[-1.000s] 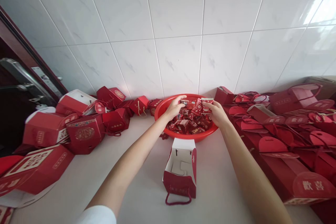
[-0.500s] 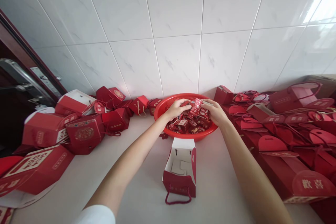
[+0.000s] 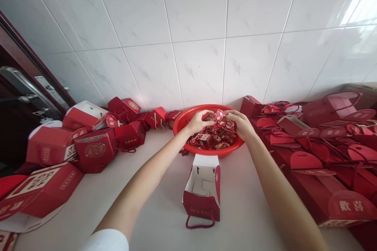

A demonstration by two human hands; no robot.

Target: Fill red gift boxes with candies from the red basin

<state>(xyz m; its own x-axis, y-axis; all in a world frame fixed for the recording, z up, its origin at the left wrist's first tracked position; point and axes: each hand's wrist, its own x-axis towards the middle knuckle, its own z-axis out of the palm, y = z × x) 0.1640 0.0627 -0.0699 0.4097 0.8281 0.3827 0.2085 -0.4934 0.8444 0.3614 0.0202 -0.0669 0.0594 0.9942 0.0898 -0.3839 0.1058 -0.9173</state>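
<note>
Both my hands are inside the rim of a red plastic basket (image 3: 212, 153) heaped with small red wrapped candies (image 3: 216, 141). My left hand (image 3: 199, 122) has its thumb and forefinger curved around candies at the left of the heap. A red and white candy packet (image 3: 219, 116) sits tilted between the two hands. From the right, my right hand (image 3: 240, 124) curls its fingers around packets, including a patterned one (image 3: 230, 126); its fingertips are partly hidden. Nearer me, an open red gift box (image 3: 200, 206) with a white inside and a dark red cord handle stands on the table.
Several closed red gift boxes (image 3: 96, 150) crowd the left side. A dense pile of red boxes and flat cartons (image 3: 318, 188) covers the right. Behind the basket rises a white tiled wall (image 3: 198, 70). A door with a metal handle (image 3: 25, 82) is at far left.
The candy packet between my hands has tilted and shifted slightly. My left thumb and forefinger have spread a little wider. The gift box and basket have stayed in place.
</note>
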